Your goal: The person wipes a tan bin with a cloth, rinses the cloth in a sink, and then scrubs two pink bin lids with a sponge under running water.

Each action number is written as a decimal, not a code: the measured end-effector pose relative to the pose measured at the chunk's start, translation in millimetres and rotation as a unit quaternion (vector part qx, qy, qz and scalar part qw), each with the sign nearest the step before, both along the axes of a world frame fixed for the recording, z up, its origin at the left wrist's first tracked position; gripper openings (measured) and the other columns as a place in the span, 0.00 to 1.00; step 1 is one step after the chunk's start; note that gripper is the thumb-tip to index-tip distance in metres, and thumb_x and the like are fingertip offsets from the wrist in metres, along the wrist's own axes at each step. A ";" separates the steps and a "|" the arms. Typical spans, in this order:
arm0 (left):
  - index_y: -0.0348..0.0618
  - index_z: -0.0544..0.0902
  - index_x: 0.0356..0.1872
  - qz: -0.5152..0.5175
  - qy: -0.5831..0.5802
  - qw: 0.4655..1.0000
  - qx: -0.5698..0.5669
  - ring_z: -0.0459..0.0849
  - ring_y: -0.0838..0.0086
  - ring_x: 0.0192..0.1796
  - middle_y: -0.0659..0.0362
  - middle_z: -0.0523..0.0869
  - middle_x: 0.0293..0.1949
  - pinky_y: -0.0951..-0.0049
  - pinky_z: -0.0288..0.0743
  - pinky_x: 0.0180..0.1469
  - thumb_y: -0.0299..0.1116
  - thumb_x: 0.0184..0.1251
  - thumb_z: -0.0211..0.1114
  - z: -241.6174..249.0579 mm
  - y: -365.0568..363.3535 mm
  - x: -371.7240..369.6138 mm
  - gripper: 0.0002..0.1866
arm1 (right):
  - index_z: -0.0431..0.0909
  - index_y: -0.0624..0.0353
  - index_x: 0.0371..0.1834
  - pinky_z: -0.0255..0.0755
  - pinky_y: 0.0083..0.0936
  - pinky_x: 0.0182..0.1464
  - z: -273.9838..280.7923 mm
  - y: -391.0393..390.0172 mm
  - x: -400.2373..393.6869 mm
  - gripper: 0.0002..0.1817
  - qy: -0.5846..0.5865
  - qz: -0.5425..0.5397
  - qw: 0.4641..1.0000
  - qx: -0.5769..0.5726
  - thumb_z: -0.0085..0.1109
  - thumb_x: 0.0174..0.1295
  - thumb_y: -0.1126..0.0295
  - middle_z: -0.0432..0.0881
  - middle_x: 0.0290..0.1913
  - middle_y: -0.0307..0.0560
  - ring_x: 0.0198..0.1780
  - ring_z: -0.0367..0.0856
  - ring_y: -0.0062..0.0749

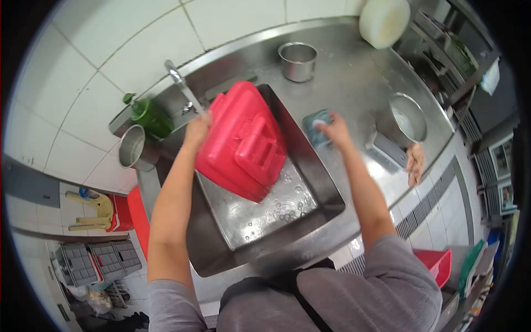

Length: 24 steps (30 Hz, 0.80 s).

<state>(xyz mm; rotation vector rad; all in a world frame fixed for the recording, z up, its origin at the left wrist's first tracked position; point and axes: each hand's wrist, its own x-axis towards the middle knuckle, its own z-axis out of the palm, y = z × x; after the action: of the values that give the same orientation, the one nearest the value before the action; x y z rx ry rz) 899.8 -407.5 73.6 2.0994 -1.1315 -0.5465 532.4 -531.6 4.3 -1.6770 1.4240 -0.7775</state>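
My left hand (197, 131) is closed on the left edge of a red plastic bin (243, 146), right by the running tap (176, 74). The bin is tilted over the stainless-steel sink (221, 257), and its moulded handle faces up. To the right of the basin, my right hand (335, 133) has its fingers closed on a blue-green scouring sponge (317, 127) on the steel counter. Something pale shows between the fingers and the sponge, too blurred to name. Water and bubbles lie on the sink floor.
A metal pot (298, 62) stands behind the sink, another pot (408, 119) at the right beside a grey block (386, 150) and a crumpled brown glove-like item (415, 164). Left of the tap are a green pump bottle (150, 117) and a metal pot (134, 148).
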 end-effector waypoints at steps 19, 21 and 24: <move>0.30 0.78 0.28 0.198 0.131 0.966 -0.101 0.76 0.60 0.29 0.45 0.80 0.25 0.63 0.67 0.37 0.47 0.68 0.42 -42.1 71.2 5.6 0.27 | 0.72 0.42 0.52 0.64 0.46 0.48 21.9 140.9 254.7 0.20 0.038 0.205 0.871 -0.444 0.51 0.53 0.62 0.69 0.53 0.54 0.49 0.69 0.51; 0.29 0.78 0.27 0.205 0.206 0.951 -0.110 0.76 0.63 0.28 0.47 0.79 0.23 0.63 0.67 0.36 0.47 0.67 0.43 -45.8 78.7 7.7 0.27 | 0.75 0.42 0.49 0.64 0.42 0.47 3.7 160.8 246.4 0.18 -0.065 0.219 0.895 -0.382 0.53 0.51 0.64 0.71 0.50 0.51 0.48 0.70 0.47; 0.29 0.78 0.28 0.208 0.109 0.970 -0.069 0.77 0.58 0.28 0.44 0.79 0.25 0.61 0.67 0.37 0.50 0.67 0.41 -52.3 93.1 4.5 0.29 | 0.76 0.43 0.44 0.65 0.40 0.45 2.6 135.7 260.1 0.15 -0.119 0.217 0.873 -0.421 0.53 0.51 0.62 0.73 0.44 0.49 0.46 0.70 0.44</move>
<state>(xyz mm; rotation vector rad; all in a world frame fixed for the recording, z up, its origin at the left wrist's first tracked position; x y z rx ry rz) 904.3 -314.4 21.3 2.0179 -0.5658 -0.4661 792.5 -395.9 6.9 -2.3156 0.4771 -1.3896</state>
